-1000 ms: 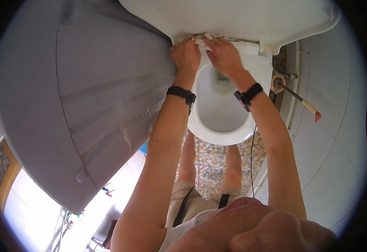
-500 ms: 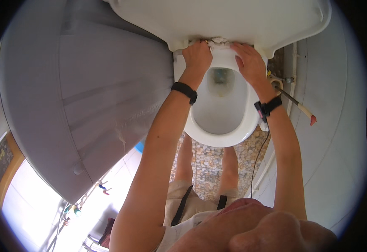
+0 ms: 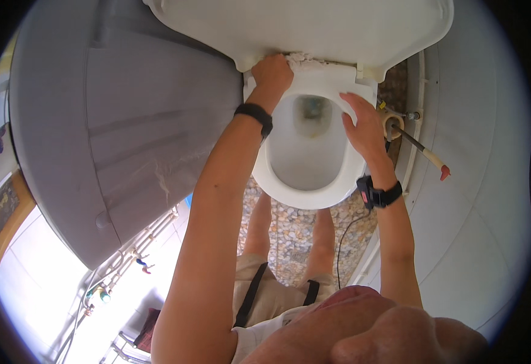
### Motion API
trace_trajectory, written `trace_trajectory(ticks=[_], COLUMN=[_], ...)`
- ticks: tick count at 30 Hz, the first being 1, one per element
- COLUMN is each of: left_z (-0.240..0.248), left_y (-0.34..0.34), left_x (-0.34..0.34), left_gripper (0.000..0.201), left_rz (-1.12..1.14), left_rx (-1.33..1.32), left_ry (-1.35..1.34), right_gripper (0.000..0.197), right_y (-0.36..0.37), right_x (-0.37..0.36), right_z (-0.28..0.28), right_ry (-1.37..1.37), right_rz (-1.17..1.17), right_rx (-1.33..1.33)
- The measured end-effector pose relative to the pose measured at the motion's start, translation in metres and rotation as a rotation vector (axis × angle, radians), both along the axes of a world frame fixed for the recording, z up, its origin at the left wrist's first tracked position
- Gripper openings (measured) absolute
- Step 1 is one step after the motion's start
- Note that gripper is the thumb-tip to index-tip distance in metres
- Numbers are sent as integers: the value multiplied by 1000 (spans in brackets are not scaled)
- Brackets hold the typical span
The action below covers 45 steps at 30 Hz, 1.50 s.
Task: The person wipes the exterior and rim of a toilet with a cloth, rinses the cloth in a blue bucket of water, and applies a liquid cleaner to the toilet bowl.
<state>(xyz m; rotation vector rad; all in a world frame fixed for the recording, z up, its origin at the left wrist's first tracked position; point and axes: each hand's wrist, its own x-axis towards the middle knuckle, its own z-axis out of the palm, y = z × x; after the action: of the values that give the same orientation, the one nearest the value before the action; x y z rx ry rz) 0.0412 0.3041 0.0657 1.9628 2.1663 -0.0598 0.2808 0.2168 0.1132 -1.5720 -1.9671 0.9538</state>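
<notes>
A white toilet bowl (image 3: 305, 199) stands in the middle with its lid (image 3: 314, 30) raised against the back. My left hand (image 3: 273, 71) is closed at the back ledge by the left hinge. A crumpled white tissue (image 3: 305, 60) sticks out beside its fingers and lies along the foot of the lid; the fingertips are partly hidden. Over the right side of the bowl's rim hovers my right hand (image 3: 364, 127), fingers spread, holding nothing. Some water (image 3: 314, 109) shows at the bottom of the bowl.
A large grey panel (image 3: 150, 127) rises close on the left. To the right, a brush-like stick (image 3: 420, 148) with a red tip leans from a holder near pipes (image 3: 420, 109) and the tiled wall (image 3: 472, 151). The floor (image 3: 299, 242) is pebble-patterned.
My right hand has come off the back ledge and moved toward me, to the right of the bowl opening. My left hand stays at the ledge beside the tissue. The view has shifted slightly.
</notes>
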Motion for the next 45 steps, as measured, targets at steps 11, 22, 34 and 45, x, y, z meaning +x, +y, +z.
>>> trace_trajectory(ticks=[11,22,34,45], left_z=[4,-1,4,6], left_y=[-18,-14,6,-1], left_x=[92,116,17,123], left_gripper=[15,18,14,23], left_rz=[-37,-303,-413,-278], left_rx=[-46,21,26,-42], left_ry=[-259,-348,-48,-187], right_gripper=[38,36,40,39], right_y=[-47,-79,-103,-141], right_x=[19,17,63,79], right_z=[18,-3,16,7], right_ry=[-13,44,65,165], right_rz=[-55,-89,-189,-245], right_rx=[-149,-269,-417,-482])
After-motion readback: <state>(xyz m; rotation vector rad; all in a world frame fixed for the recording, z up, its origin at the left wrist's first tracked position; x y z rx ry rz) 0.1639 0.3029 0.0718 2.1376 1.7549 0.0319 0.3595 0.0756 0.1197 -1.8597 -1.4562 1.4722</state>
